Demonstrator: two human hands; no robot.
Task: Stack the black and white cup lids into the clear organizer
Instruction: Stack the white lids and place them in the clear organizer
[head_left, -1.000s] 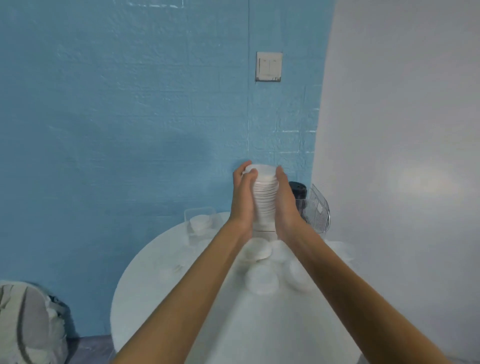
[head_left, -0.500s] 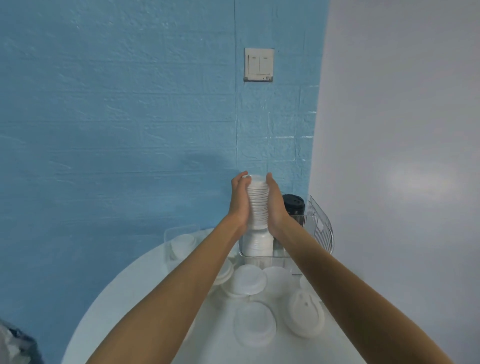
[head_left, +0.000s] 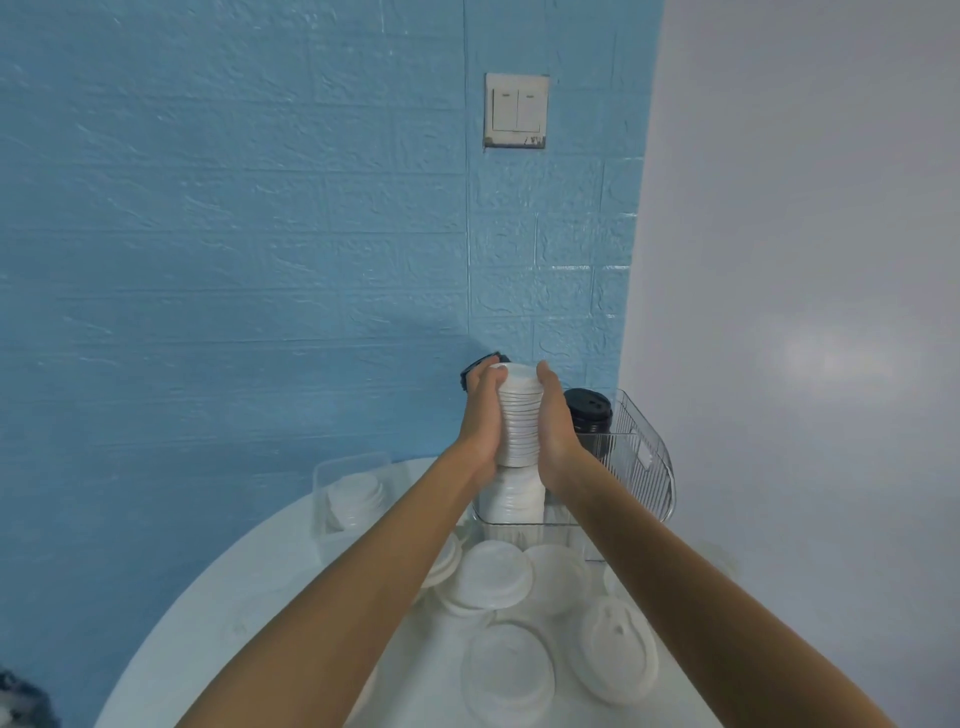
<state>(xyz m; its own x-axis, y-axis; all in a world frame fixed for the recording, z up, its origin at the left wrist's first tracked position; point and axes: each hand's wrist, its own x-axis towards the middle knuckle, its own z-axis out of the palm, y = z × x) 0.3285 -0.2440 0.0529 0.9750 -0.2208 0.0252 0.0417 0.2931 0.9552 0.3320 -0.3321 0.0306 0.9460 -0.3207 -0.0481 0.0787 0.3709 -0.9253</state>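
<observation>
The left hand (head_left: 480, 426) and right hand (head_left: 553, 431) clasp a tall stack of white lids (head_left: 518, 415) between them, fingers wrapped round its sides, at 12 o'clock on the round white counter (head_left: 249, 597). The stack's foot stands in the clear organizer (head_left: 644, 467), in its left compartment. A dark object (head_left: 480, 364) shows behind the left fingers; what it is cannot be told. At 10 o'clock a small clear tub (head_left: 353, 499) holds a few white lids. Loose white lids (head_left: 506, 670) lie scattered at centre, between the forearms. At 1 o'clock, a stack of black lids (head_left: 588, 410) sits in the organizer's right compartment. The counter's curved left edge has open room.
</observation>
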